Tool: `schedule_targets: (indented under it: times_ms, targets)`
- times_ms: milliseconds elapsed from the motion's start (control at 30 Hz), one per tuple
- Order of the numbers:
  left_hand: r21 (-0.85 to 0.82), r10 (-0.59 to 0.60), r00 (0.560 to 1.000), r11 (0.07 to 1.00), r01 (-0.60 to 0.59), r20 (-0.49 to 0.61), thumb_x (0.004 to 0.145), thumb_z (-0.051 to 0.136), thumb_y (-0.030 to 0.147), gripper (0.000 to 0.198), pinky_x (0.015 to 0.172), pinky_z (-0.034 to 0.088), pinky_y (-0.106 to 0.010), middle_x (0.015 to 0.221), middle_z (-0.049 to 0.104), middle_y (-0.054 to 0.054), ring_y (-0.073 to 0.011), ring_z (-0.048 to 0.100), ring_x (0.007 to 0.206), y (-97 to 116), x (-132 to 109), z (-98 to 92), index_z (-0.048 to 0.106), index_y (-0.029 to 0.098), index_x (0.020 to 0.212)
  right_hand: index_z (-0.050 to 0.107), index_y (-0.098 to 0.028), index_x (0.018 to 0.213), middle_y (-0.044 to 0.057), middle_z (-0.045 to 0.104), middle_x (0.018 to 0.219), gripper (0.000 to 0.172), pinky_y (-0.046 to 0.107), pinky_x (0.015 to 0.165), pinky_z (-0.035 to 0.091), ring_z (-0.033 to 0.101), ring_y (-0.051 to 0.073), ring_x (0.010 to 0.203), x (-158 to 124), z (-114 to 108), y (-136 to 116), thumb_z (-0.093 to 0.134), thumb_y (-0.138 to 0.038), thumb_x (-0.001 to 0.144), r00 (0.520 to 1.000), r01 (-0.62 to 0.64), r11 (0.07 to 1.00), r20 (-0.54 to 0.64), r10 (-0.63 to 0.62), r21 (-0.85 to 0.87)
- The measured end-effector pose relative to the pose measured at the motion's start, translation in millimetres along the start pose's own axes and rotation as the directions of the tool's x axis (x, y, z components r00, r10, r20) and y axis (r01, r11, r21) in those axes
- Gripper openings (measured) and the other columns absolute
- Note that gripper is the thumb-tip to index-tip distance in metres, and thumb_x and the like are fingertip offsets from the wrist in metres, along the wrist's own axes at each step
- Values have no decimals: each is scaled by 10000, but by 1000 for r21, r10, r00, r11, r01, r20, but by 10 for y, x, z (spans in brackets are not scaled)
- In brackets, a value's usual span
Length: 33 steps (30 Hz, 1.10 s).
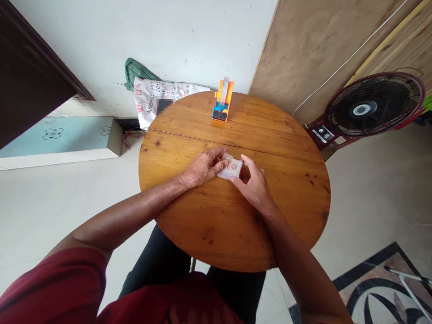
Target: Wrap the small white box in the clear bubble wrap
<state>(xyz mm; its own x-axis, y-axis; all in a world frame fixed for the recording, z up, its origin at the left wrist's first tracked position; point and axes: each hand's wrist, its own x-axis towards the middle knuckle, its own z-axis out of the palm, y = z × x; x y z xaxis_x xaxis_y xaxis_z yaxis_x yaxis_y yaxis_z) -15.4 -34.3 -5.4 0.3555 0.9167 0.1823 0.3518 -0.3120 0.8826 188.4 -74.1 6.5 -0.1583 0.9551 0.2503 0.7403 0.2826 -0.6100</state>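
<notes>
Between my two hands, over the middle of the round wooden table, is a small whitish box (234,167) with red print and a clear, shiny wrapping. My left hand (206,167) grips its left end, thumb on top and fingers along the far side. At its right end, the thumb and forefinger of my right hand (254,182) close on the near and far corners. The box's underside is hidden, so I cannot tell whether it touches the table. Farther back stands an orange and blue tape dispenser (222,100) with a roll of tape, apart from both hands.
The round wooden table (189,216) has a seam across it. Behind its left edge lie a printed white sack (145,101) and a green bag (138,72) against the wall. A dark red floor fan (364,109) stands right. At left is a pale blue-green box-shaped block (67,135).
</notes>
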Motion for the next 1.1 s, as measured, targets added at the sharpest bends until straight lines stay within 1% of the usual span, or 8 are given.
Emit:
schedule_targets:
  times_ms: [100,200,333,467,700,833,967,1100]
  targets:
    - [76,96,994,993,-93,-42,930,547,433,460,750,535,-323,1040,661,-106,-186,638,839,-43,5,9,615,130,1270,501,-196,1383,141,660,1329,676,564,1058,443,615,338,1210,6,1,6,676,-358,751,1000,-13,1000,27,13,2]
    - [135,278,957,954,-266,-82,967,508,395,412,940,522,-397,1284,558,-170,-263,581,1173,-47,-16,-4,652,140,1256,479,-216,1400,128,646,1354,697,566,1067,434,612,333,1217,1,25,14,675,-350,744,1000,12,1000,24,-12,0]
    - [196,373,928,910,-365,0,998,482,416,394,1089,413,-476,1480,428,-182,-307,425,1383,39,-48,-52,695,181,1232,452,-211,1423,139,632,1367,726,577,1061,431,602,342,1227,-10,54,24,673,-347,745,999,31,1000,14,-30,-7]
    - [275,345,932,891,-362,112,1004,449,465,423,1125,333,-531,1558,378,-163,-333,393,1401,139,-52,-103,723,222,1216,440,-230,1438,133,639,1354,734,578,1071,424,596,346,1239,-5,50,24,680,-366,757,999,25,1000,22,-25,0]
    - [226,314,944,917,-329,99,982,472,481,431,1156,297,-531,1581,369,-149,-334,383,1412,146,-43,-105,714,218,1223,419,-235,1461,137,622,1372,780,574,1085,419,587,341,1255,5,37,17,697,-368,743,999,5,999,34,-6,42]
    - [56,204,977,977,-207,55,903,583,417,619,1179,303,-525,1587,360,-161,-330,328,1467,104,-29,-181,477,206,1475,394,-238,1484,140,593,1408,839,577,1105,404,554,332,1303,7,-27,-3,714,-352,717,998,-26,996,60,21,81]
    - [-45,62,980,998,-54,191,760,684,329,974,1211,219,-588,1599,354,-155,-360,293,1490,77,-17,-269,203,214,1598,370,-262,1505,121,585,1430,869,610,1128,359,536,345,1327,9,-118,-14,725,-341,717,989,-66,995,138,55,77]
    - [-45,72,964,997,-63,257,692,714,243,1078,1234,163,-578,1617,312,-163,-359,246,1513,60,-28,-232,150,207,1610,384,-266,1501,112,601,1415,846,610,1118,372,560,345,1300,9,-140,-4,718,-298,724,987,-56,996,155,44,73]
